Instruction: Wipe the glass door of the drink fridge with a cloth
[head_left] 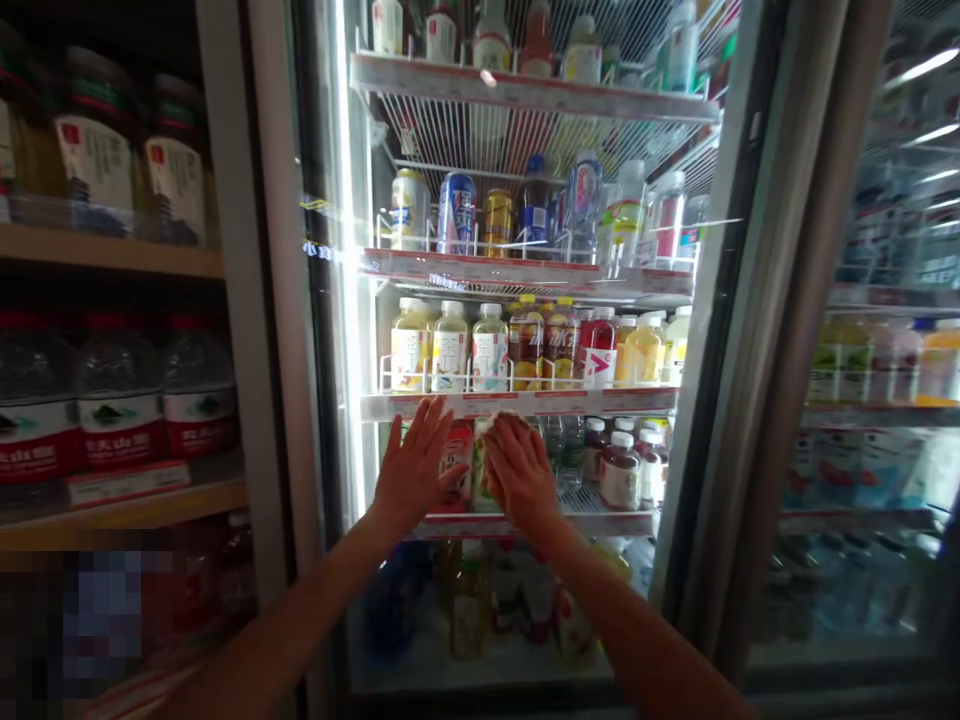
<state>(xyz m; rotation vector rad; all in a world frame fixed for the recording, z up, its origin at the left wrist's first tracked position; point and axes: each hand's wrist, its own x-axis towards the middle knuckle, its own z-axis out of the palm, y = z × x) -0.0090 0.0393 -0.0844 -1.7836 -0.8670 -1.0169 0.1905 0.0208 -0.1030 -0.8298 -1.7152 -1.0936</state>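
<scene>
Both my arms reach into an open, lit drinks fridge. My left hand has its fingers stretched out and spread, its palm against a red-labelled bottle on the fourth shelf. My right hand is curled around a pale bottle right beside it, with the knuckles facing me. Both bottles stand upright at the front left of that wire shelf. Small white-capped bottles stand to the right of my hands.
The shelf above holds a row of yellow, orange and red drink bottles. Cans stand higher up. More bottles fill the fridge bottom. The open glass door frame is on the right. Wooden shelves with large water bottles stand left.
</scene>
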